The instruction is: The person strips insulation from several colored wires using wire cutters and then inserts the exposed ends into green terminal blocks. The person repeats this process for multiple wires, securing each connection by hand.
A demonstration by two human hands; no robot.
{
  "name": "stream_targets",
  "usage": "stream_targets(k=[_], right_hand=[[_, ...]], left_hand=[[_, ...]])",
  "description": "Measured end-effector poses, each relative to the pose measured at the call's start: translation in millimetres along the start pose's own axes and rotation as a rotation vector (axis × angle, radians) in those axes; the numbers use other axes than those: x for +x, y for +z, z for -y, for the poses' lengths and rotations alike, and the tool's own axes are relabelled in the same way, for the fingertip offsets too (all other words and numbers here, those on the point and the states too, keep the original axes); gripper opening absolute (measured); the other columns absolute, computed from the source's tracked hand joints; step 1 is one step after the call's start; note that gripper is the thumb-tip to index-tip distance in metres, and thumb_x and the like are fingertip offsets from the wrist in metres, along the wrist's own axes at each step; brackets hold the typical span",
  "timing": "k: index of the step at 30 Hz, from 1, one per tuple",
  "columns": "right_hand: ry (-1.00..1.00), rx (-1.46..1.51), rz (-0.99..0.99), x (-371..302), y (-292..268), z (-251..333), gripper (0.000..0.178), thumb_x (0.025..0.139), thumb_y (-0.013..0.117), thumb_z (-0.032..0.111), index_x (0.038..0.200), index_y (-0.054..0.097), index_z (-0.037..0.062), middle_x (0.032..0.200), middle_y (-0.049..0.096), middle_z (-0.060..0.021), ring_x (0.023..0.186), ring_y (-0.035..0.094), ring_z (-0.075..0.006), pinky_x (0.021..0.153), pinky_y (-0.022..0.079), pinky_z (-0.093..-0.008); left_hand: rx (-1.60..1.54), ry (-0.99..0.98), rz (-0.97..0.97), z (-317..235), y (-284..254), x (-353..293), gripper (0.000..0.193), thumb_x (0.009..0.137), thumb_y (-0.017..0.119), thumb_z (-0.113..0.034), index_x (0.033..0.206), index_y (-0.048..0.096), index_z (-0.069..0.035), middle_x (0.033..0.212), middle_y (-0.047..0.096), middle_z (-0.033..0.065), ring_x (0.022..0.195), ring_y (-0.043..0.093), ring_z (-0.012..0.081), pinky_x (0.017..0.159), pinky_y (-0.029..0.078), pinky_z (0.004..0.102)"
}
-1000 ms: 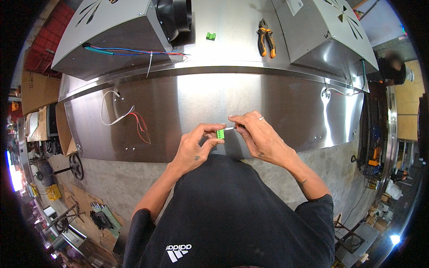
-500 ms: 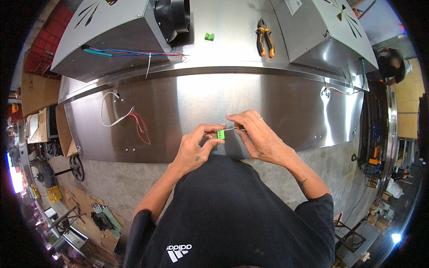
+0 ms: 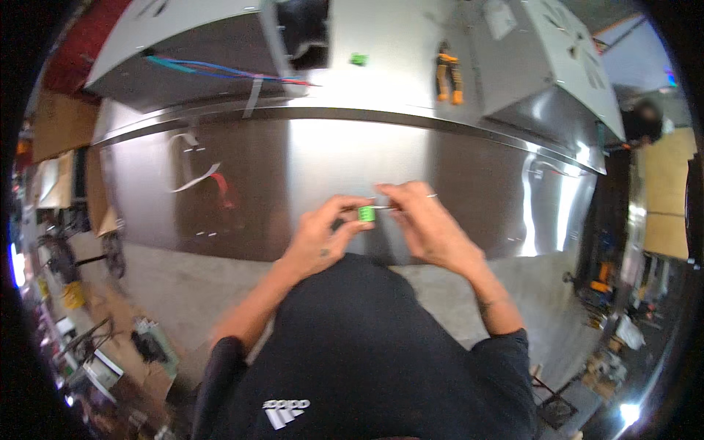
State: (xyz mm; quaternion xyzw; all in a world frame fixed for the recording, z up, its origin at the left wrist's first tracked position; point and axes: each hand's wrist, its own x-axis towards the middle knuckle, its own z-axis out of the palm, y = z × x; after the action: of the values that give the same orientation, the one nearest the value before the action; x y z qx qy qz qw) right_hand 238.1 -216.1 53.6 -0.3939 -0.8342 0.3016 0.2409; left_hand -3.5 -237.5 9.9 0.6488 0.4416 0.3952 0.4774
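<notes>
A small green terminal block (image 3: 366,213) is pinched between the thumb and fingers of my left hand (image 3: 320,229). My right hand (image 3: 434,229) is closed around a small screwdriver, whose thin metal shaft (image 3: 383,207) points left and reaches the block's right side. Fingers hide most of its handle, and blur hides whether the tip sits in a screw. Both hands are over the near edge of the shiny metal panel (image 3: 242,147). Farther back lie a second green terminal block (image 3: 358,59) and combination pliers (image 3: 449,75) with black and orange handles.
Metal housings stand at the back left (image 3: 191,55) and back right (image 3: 546,66). Blue and red wires (image 3: 227,72) hang from the left one. Red wires (image 3: 222,189) with a white sleeve rise from the panel. Another person (image 3: 644,121) is at the far right.
The view has shifted slightly and blurred, so the pliers and the far block appear farther right. My hands keep the same hold on the block and the screwdriver.
</notes>
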Motion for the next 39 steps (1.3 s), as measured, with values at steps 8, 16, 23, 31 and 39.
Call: stream_targets(k=[8,16,23,31,39], right_hand=[[0.183,-0.122,-0.519,87,-22,-74,0.036,0.101,0.069,0.011,0.136,0.064,0.0035,0.105,0.072,-0.0174,0.1,0.065,-0.0344,0.094,0.051,-0.0461],[0.276,-0.488,-0.767,156,-22,-166,0.027,0.102,0.07,0.022,0.121,0.072,0.0021,0.127,0.064,-0.0238,0.119,0.057,-0.0432,0.102,0.046,-0.0546],[0.553,-0.557,-0.696,152,-32,-194,0.05,0.102,0.069,0.032,0.142,0.059,0.0042,0.142,0.052,-0.0302,0.132,0.049,-0.0506,0.11,0.038,-0.0655],[0.437,-0.621,-0.838,153,-25,-185,0.043,0.102,0.066,0.028,0.136,0.061,0.0016,0.138,0.054,-0.0275,0.129,0.051,-0.0468,0.108,0.04,-0.0619],[0.369,-0.83,-0.63,150,-20,-163,0.026,0.096,0.071,0.019,0.109,0.073,-0.0029,0.122,0.06,-0.0215,0.116,0.053,-0.0391,0.095,0.044,-0.0522]], left_hand=[[-0.175,-0.046,-0.169,12,-20,58,0.036,0.102,0.072,-0.005,0.136,0.062,0.004,0.121,0.07,0.0117,0.102,0.07,0.0158,0.087,0.061,0.0308],[0.4,0.334,-0.33,23,-8,188,0.022,0.097,0.075,-0.007,0.118,0.073,0.001,0.111,0.072,0.019,0.101,0.072,0.0333,0.086,0.061,0.0406],[0.646,0.247,-0.434,65,3,229,0.03,0.091,0.084,-0.018,0.11,0.069,0.001,0.109,0.068,0.0197,0.103,0.063,0.0383,0.094,0.052,0.0471],[0.628,0.346,-0.385,62,-35,239,0.034,0.096,0.06,0.004,0.13,0.064,0.002,0.128,0.063,0.0261,0.113,0.061,0.0452,0.102,0.051,0.0515],[0.694,0.256,-0.213,53,-52,261,0.034,0.096,0.064,0.001,0.129,0.07,0.001,0.118,0.071,0.0198,0.11,0.068,0.0359,0.1,0.056,0.0442]])
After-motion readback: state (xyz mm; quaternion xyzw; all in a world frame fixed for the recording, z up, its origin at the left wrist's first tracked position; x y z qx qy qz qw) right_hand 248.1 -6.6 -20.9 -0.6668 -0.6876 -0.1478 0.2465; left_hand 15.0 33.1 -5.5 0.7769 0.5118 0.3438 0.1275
